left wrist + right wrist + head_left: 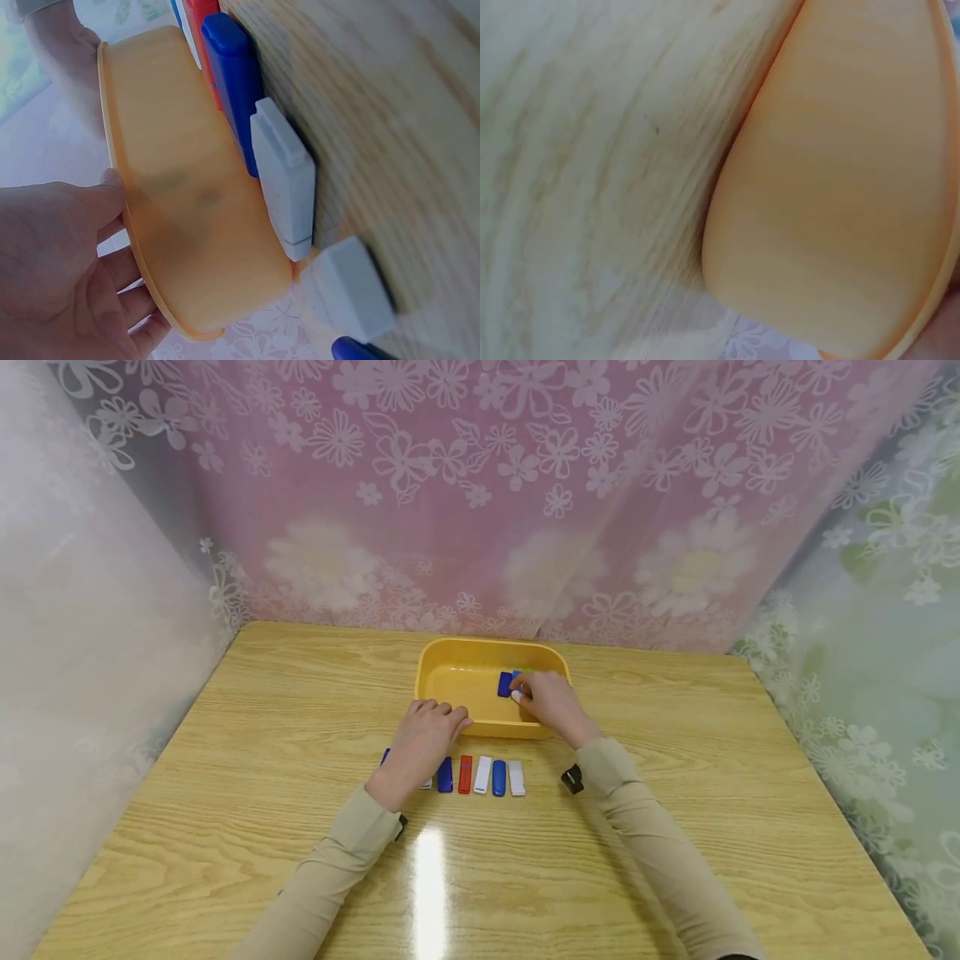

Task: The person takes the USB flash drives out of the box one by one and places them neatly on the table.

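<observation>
My left hand [423,739] grips the near left rim of a yellow plastic basin [480,729]. In the left wrist view the thumb lies on the rim, with the other fingers over its far side. Inside the basin's right end is my right hand [551,700], its thumb and forefinger pinching a small white stick [517,695] that looks like a USB stick. Beside those fingertips a dark blue stick [505,684] lies on the basin floor. Blue and green pieces behind it are partly hidden by the hand. The right wrist view shows mostly the basin's outer wall [825,195].
Along the basin's near side runs a row of similar sticks, including a red one [465,775], white ones [482,775] and a blue one [498,778]. My left hand and forearm cover part of that row. Floral curtains [480,485] enclose the wooden table [300,693].
</observation>
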`<state>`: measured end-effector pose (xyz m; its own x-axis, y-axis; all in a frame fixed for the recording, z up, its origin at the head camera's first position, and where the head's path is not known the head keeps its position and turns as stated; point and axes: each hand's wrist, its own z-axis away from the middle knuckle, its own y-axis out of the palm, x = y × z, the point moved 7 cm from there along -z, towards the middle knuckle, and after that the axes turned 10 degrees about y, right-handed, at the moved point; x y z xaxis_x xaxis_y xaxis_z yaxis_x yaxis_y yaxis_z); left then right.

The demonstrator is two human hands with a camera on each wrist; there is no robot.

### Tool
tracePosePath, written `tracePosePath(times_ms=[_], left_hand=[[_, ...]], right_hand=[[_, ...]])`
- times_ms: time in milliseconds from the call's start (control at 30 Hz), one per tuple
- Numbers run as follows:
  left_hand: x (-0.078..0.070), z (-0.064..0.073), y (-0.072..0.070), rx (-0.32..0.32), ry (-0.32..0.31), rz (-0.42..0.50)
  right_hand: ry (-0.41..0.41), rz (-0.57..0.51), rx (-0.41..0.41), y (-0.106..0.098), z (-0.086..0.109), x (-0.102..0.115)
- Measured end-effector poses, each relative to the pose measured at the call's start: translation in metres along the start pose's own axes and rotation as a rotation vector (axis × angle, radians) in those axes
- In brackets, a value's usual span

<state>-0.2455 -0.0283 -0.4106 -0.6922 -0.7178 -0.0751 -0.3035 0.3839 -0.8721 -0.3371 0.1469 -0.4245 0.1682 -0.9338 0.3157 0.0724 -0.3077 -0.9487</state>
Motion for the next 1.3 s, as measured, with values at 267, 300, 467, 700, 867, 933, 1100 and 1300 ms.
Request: tracePosePath(times_ms=[267, 300, 467, 700, 867, 933, 1100, 1300], left_hand=[[0.001, 0.0, 0.003, 0.004, 0.001, -0.013], [0.001, 0.0, 0.003, 0.005, 0.0, -0.012], [0.001, 0.001, 0.002, -0.009, 0.007, -0.01], [0.0, 0.001, 0.0, -0.024, 0.014, -0.003], [0.0, 0.001, 0.001, -0.027, 0.015, -0.001], [0.0, 0.001, 0.001, -0.026, 0.014, -0.003], [-0.001, 0.001, 0.0, -0.013, 0.009, -0.002], [0.0, 0.0, 0.001, 0.008, -0.003, 0.007]], right_hand=[[0.036, -0.259, -0.091, -0.021, 0.016, 0.001], [0.037, -0.307, -0.098, -0.024, 0.02, 0.001], [0.027, -0.53, -0.083, -0.037, 0.042, 0.0], [0.027, -0.656, -0.041, -0.043, 0.075, -0.005], [0.048, -0.626, -0.001, -0.032, 0.098, -0.012], [0.053, -0.593, 0.022, -0.025, 0.106, -0.015], [0.088, -0.508, 0.087, -0.003, 0.116, -0.023], [0.145, -0.453, 0.167, 0.019, 0.116, -0.026]])
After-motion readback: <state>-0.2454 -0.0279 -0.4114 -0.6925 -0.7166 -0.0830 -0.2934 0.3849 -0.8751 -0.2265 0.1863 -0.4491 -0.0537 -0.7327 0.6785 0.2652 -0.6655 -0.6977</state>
